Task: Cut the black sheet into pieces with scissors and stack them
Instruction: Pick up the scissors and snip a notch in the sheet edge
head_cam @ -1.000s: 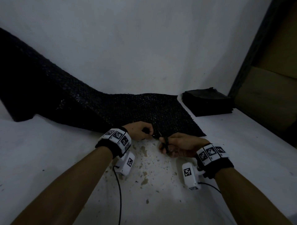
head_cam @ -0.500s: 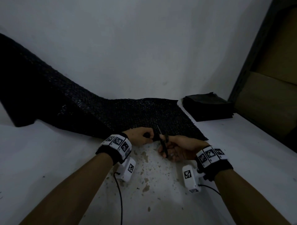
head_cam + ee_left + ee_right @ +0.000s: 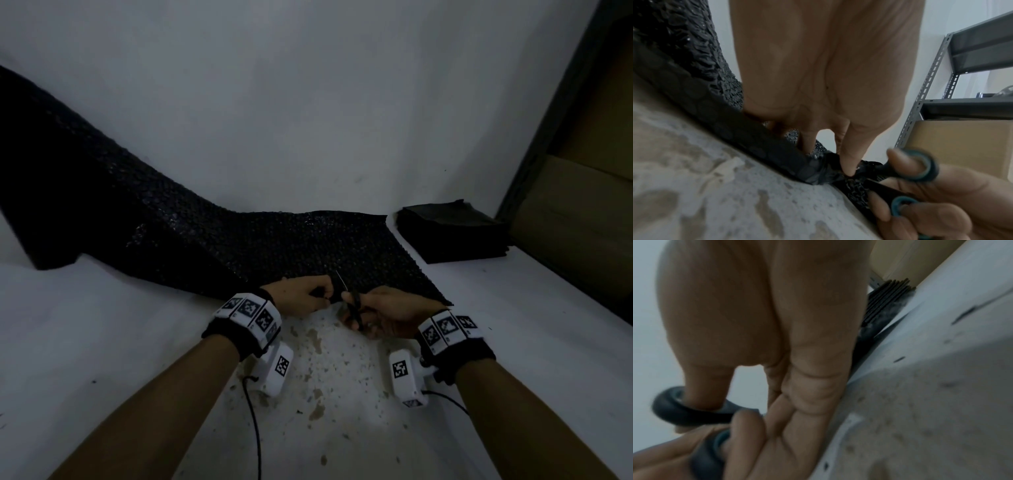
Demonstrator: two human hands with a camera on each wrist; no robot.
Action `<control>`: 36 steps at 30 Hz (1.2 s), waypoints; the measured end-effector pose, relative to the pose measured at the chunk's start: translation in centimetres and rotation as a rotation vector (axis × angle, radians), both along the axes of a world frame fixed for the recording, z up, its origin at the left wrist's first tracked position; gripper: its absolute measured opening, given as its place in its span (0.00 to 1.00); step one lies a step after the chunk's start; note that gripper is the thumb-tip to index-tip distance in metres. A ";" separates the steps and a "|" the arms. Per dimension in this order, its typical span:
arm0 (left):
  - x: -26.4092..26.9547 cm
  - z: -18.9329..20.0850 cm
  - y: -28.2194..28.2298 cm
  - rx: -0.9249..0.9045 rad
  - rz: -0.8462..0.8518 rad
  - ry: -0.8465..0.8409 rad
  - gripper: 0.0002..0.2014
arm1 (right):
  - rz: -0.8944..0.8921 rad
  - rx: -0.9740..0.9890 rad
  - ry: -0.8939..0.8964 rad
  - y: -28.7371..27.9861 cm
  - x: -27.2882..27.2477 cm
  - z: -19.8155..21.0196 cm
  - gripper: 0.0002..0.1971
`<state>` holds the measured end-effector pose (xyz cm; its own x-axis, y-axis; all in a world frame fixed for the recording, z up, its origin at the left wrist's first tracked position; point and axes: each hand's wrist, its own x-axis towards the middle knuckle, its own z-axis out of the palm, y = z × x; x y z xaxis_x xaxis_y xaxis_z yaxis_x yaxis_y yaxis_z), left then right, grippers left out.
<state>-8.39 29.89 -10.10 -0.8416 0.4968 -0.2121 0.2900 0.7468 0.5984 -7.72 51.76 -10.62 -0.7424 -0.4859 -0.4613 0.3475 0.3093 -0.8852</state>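
The white, chipped tabletop (image 3: 102, 342) carries everything. Across it a long black bubble-textured sheet (image 3: 239, 246) runs from the far left to the near edge by the wrists, presumably laid flat so a strip can be cut off its right end. At the right rear sits a squared stack of black cut pieces (image 3: 448, 236), well apart from the cutting, probably to keep it tidy. The left hand (image 3: 301, 296) pinches the sheet's near edge, seemingly to hold it taut. The right hand (image 3: 387, 313) has thumb and fingers curled through the loops of black-handled scissors (image 3: 352, 305), the blade pointing into the edge just beside that pinch.
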 end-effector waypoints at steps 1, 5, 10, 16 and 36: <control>0.0 0.0 0.0 0.010 0.006 -0.001 0.07 | -0.001 -0.011 0.010 0.0 -0.1 -0.2 0.23; -0.3 0.1 0.0 0.039 0.061 0.001 0.04 | 0.000 -0.027 0.004 0.1 -0.3 -0.5 0.21; -2.2 2.2 -0.3 0.084 0.220 0.039 0.09 | 0.024 -0.074 -0.017 0.3 0.0 -0.4 0.19; -3.2 3.0 0.1 -0.203 0.274 0.142 0.26 | 0.040 -0.073 -0.010 0.4 0.0 -0.4 0.19; -3.9 0.2 0.5 -0.416 0.155 0.091 0.32 | 0.106 0.123 -0.048 -0.5 -3.5 0.3 0.28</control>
<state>-12.29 30.38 -9.95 -0.9238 0.2516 -0.2886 0.1935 0.9572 0.2150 -11.26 51.27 -10.36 -0.6655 -0.4981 -0.5559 0.3483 0.4514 -0.8215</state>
